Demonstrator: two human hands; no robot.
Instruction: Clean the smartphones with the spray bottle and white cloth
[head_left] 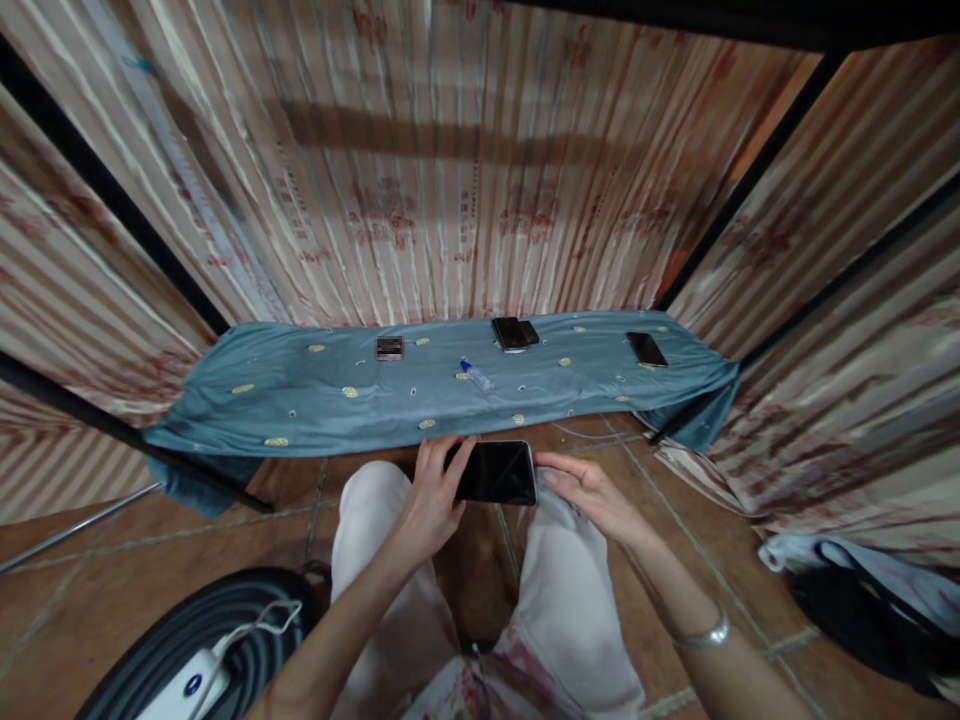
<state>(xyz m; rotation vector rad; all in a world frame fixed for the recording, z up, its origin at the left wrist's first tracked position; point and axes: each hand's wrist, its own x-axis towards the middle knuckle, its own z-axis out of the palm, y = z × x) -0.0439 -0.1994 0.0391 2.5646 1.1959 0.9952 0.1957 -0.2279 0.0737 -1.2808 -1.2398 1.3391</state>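
A: Where is the phone (pixel 499 473), please?

B: It is above the lap, screen up, in front of the near edge of the tabletop (pixel 360 415), over the gap between the knees of the white trousers (pixel 566 590).

A: Who carries it?

B: The left hand (pixel 435 490). Its fingers are closed on the left end of the phone. The right hand (pixel 589 497) is at the other end, its fingers pointing to the short edge. I cannot tell if they touch it or are only just beside it.

A: So what could go wrong?

B: In my opinion, a fall is the first danger. If the right hand gives no support, one end hangs on a single grip. The glass is probably smooth, so a small slip could send the phone between the knees onto the tiled floor (pixel 690 530).

A: Any other risk?

B: Maybe an unwanted touch, because part of the left hand lies over the screen. Also, an elbow or knee pushed forward could shake the tabletop. The small bottle (pixel 478 376) looks round, I think, so it could roll towards the near edge.
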